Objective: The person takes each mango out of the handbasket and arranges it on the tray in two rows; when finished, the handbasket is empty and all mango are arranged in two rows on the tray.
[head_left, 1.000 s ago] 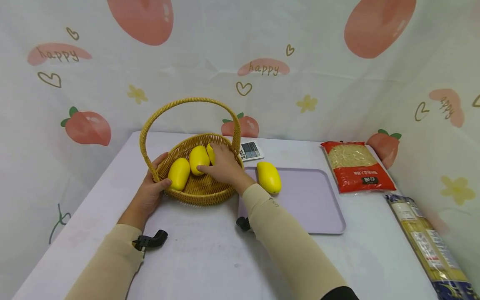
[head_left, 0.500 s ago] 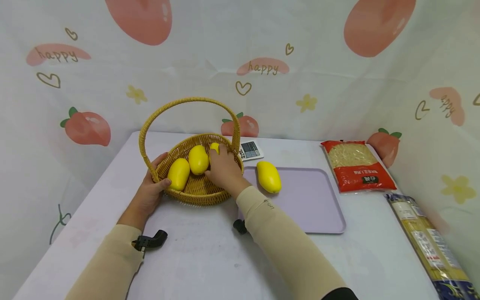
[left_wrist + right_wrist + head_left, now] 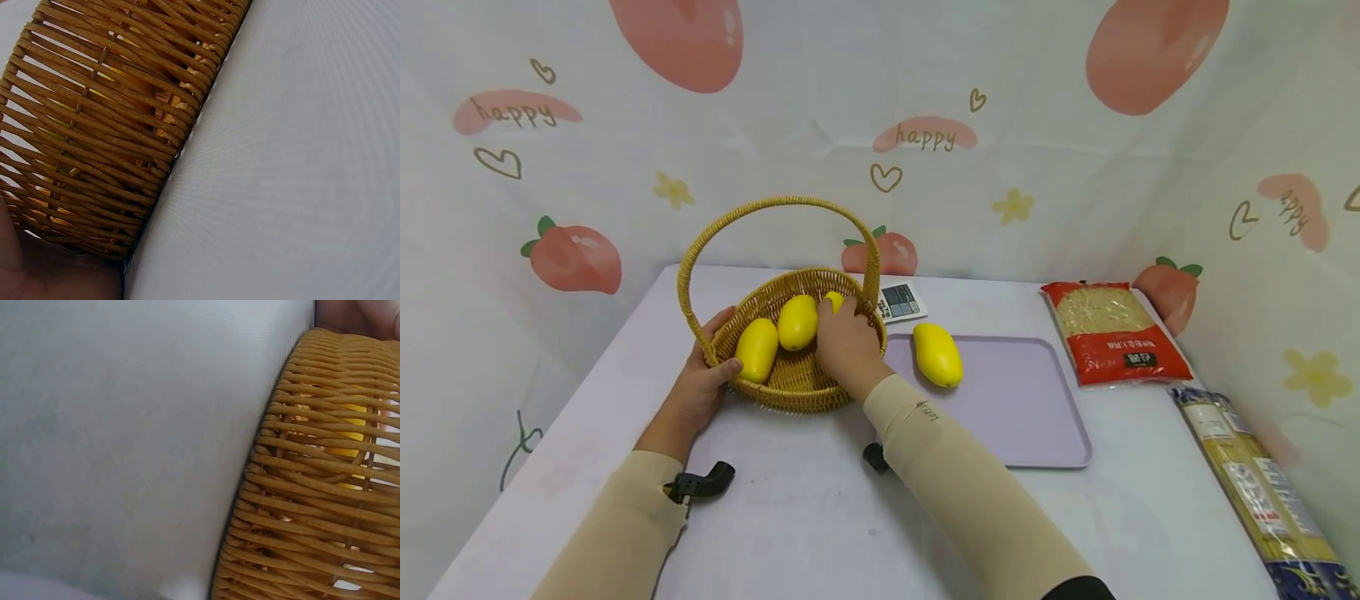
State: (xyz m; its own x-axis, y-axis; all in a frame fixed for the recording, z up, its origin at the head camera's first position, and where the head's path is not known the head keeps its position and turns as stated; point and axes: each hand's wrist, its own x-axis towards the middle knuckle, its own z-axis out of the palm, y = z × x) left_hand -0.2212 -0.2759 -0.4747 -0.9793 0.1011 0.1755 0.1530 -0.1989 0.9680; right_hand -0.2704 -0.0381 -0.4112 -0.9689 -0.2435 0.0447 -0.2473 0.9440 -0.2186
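A woven basket (image 3: 801,398) with a tall arched handle stands at the left of the table. My left hand (image 3: 702,390) grips its left side, thumb over the rim; in the left wrist view part of that hand (image 3: 56,275) lies against the wicker wall. Two yellow mangoes lie in the basket, a left mango (image 3: 757,350) and a middle mango (image 3: 797,322). Inside at the right, my right hand (image 3: 848,346) holds a third mango (image 3: 833,298), mostly hidden behind the hand. The right wrist view shows only the basket's outer wall (image 3: 312,487) and the other hand.
A lilac tray (image 3: 1015,408) right of the basket bears one mango (image 3: 937,355). Behind the basket lies a white calculator-like device (image 3: 901,302). A red food packet (image 3: 1116,333) and a long pack of noodles (image 3: 1255,483) lie along the right side.
My right hand has drawn slightly left and toward me inside the basket, turning at the right mango, which has shifted a little right. The left hand keeps its place.
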